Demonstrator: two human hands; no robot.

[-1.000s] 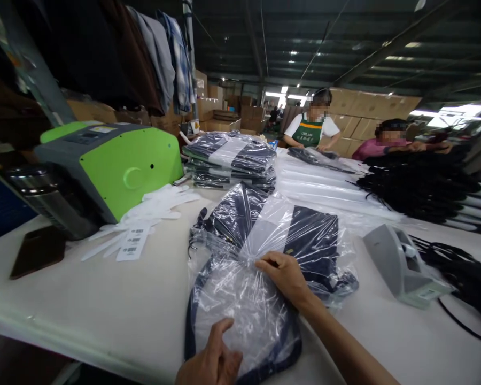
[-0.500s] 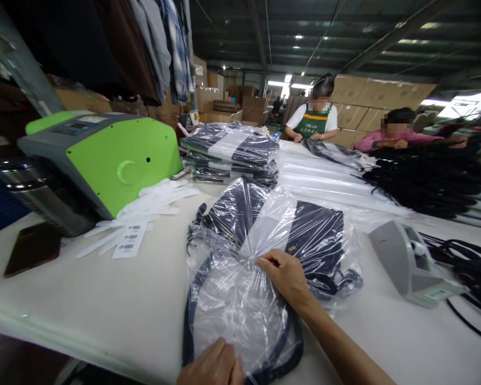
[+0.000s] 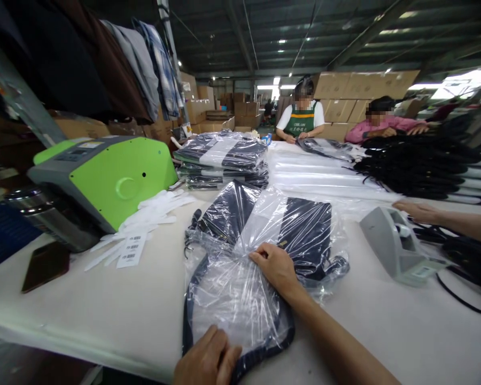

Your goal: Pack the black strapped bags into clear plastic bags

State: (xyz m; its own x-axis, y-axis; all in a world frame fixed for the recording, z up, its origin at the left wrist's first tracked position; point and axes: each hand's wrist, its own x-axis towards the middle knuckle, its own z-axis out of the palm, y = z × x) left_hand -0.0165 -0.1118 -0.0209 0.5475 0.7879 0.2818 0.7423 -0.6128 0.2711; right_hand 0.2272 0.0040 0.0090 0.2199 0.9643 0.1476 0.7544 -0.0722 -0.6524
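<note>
Now pinching gathered plastic bag (image 3: 232, 299) in right hand (image 3: 276, 267), with dark cloth (image 3: 308, 224) inside, beyond grip | resting curled left hand (image 3: 206, 355) nearer, cannot tell whether gripping | newly seeing another person's hand (image 3: 420, 212) right of grip, beside grey dispenser (image 3: 380, 240)

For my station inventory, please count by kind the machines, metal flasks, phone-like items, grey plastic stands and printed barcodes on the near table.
Green-and-grey machine: 1
Metal flask: 1
Dark phone-like item: 1
Grey plastic stand: 1
Printed barcodes: 3
Total: 7
</note>
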